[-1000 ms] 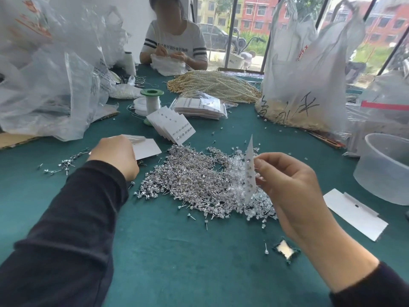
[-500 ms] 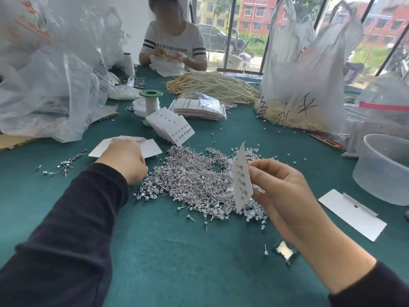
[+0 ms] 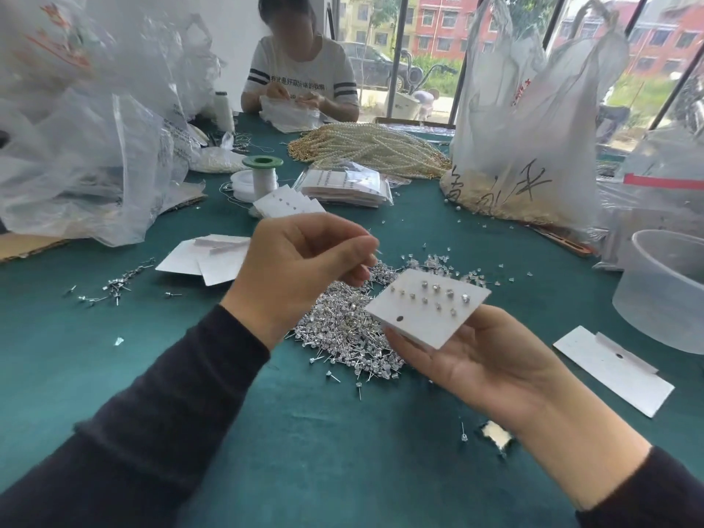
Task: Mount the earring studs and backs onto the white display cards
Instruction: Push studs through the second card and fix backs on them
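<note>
Green felt worktop [image 3: 343,451] by a big window, cluttered pretty much everywhere past the hands. Biggest stuff first: plastic bags [image 3: 95,127] heaped beyond the left hand, another bulging bag [image 3: 533,139] beyond the right, a second person [image 3: 301,74] working at the far end, and a clear tub [image 3: 670,287] just out from the right hand.

The stud pile [image 3: 343,325] sits directly under and between both hands. The right hand [image 3: 491,360] lies open, palm up, with the white card [image 3: 426,310] resting tilted on its fingers, about ten studs already in. The left hand [image 3: 301,272] hovers just beside the card's top edge, thumb and forefinger pinched on what looks like a thin stud post [image 3: 377,253]; too small to be sure.

Risks, as I see it: the card is only propped, not clamped, so pushing a post through could tip it or bend it. Fumble the pinch and that stud vanishes into the pile below. Blank cards [image 3: 205,261] sit beyond the left hand, another [image 3: 613,367] beside the right.
</note>
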`<act>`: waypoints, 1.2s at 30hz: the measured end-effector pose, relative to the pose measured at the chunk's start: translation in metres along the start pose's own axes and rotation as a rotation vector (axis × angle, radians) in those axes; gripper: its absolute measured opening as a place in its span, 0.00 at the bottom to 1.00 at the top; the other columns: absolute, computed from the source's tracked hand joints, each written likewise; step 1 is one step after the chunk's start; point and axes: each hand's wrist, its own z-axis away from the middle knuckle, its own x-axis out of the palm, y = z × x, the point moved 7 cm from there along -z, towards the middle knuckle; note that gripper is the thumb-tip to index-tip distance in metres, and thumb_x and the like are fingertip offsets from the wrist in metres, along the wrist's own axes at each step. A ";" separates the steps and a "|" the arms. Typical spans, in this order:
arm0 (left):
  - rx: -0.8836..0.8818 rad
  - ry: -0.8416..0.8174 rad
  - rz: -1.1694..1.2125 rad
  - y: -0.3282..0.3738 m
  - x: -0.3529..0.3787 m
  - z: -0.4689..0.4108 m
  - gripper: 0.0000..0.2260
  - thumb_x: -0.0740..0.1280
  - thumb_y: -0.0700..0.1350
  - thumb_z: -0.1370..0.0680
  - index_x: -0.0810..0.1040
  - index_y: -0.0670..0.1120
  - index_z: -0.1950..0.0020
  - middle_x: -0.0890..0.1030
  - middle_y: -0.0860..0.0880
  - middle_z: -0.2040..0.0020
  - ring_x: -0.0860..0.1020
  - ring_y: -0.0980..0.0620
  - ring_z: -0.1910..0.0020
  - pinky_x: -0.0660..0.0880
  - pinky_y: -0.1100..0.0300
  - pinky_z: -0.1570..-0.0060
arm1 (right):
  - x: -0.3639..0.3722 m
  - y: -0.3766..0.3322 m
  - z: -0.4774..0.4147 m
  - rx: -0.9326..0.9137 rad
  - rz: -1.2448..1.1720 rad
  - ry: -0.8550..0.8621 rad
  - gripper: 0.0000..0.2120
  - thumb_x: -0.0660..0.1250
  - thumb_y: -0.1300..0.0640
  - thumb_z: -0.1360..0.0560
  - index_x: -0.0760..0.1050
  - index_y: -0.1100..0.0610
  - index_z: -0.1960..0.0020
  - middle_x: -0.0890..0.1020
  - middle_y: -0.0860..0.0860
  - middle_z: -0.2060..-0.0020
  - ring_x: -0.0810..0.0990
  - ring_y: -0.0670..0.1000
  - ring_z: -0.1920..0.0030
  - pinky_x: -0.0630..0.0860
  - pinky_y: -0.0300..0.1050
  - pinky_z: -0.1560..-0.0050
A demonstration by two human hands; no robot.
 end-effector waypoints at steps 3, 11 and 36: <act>0.080 0.002 -0.126 -0.004 0.018 0.004 0.03 0.73 0.45 0.34 0.81 0.50 0.63 0.82 0.54 0.68 0.79 0.58 0.68 0.76 0.66 0.64 | 0.007 0.001 0.003 0.025 -0.055 -0.119 0.25 0.74 0.72 0.47 0.80 0.68 0.50 0.79 0.65 0.45 0.79 0.65 0.47 0.76 0.66 0.54; 0.235 0.139 -0.465 -0.002 0.021 0.010 0.03 0.69 0.46 0.31 0.79 0.54 0.61 0.81 0.55 0.64 0.78 0.55 0.64 0.77 0.59 0.61 | 0.018 0.001 0.005 0.024 -0.039 -0.262 0.32 0.76 0.70 0.45 0.76 0.67 0.41 0.76 0.65 0.40 0.75 0.64 0.40 0.76 0.65 0.49; -0.051 0.031 -0.320 -0.019 0.033 0.013 0.14 0.67 0.54 0.28 0.84 0.44 0.58 0.84 0.45 0.61 0.80 0.51 0.63 0.77 0.59 0.60 | -0.001 -0.019 0.006 -0.427 0.600 0.097 0.08 0.70 0.61 0.32 0.83 0.59 0.53 0.84 0.54 0.55 0.81 0.49 0.57 0.80 0.45 0.57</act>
